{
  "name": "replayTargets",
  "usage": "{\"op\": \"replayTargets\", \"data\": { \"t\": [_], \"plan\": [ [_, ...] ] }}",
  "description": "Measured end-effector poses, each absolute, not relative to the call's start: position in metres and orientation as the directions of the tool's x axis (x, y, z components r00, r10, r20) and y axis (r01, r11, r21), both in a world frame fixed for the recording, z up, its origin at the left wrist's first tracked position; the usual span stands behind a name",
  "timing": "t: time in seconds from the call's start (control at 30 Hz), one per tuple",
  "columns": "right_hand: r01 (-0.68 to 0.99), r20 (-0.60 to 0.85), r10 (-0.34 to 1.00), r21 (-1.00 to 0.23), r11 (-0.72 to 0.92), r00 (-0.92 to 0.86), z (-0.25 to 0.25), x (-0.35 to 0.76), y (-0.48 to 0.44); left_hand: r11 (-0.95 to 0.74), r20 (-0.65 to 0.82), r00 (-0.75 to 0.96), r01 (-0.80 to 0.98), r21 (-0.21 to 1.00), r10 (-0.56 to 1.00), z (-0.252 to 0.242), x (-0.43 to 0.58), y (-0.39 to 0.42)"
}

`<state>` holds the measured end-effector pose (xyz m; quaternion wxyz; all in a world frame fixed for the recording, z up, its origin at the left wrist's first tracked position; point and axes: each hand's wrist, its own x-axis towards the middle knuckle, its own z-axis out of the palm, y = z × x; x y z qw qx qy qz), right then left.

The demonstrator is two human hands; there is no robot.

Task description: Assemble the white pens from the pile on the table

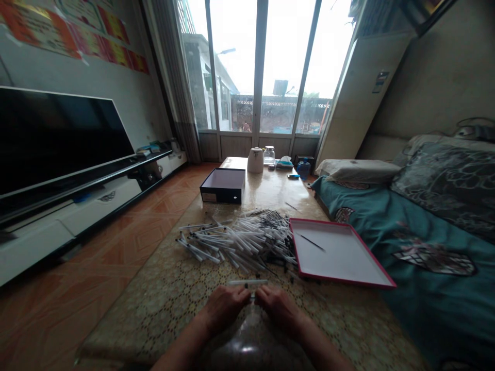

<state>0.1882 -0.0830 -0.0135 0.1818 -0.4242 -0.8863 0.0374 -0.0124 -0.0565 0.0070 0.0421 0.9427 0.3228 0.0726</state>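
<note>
Near the table's front, my left hand (pixel 228 304) and my right hand (pixel 275 304) meet with fingers closed around a small part between them, too small to make out clearly. Just beyond the fingertips a translucent white tube (pixel 247 282) lies crosswise. Farther forward is a heaped pile of white tubes (pixel 240 239) with black ends, mixed with thin dark sticks at its right side. A shallow pink-rimmed tray (pixel 348 255) stands right of the pile, with one thin dark stick (pixel 312 242) in it.
A dark open box (pixel 222 193) stands behind the pile on the patterned table (pixel 154 288). Farther back are a white kettle (pixel 256 160), a glass jar (pixel 269 155) and a tissue pack (pixel 284 163). A teal-covered sofa (pixel 367 211) runs along the right.
</note>
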Motion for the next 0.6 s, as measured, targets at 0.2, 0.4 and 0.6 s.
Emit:
{"op": "replayTargets", "data": {
  "t": [0.2,0.4,0.6],
  "plan": [
    [0.745,0.346,0.727,-0.104,0.658,-0.594,-0.001,0.189,-0.081,-0.758,0.209,0.740,0.559,0.338,0.639,0.013,-0.003,-0.055],
    [0.837,0.444,0.813,-0.214,0.504,-0.376,0.004,0.252,-0.069,-0.562,0.212,0.555,0.597,0.573,0.805,0.028,-0.053,-0.036],
    [0.795,0.285,0.955,-0.560,0.233,-0.079,0.005,0.257,-0.029,-0.064,0.042,0.212,0.099,0.993,0.976,0.025,-0.033,-0.032]
  ]
}}
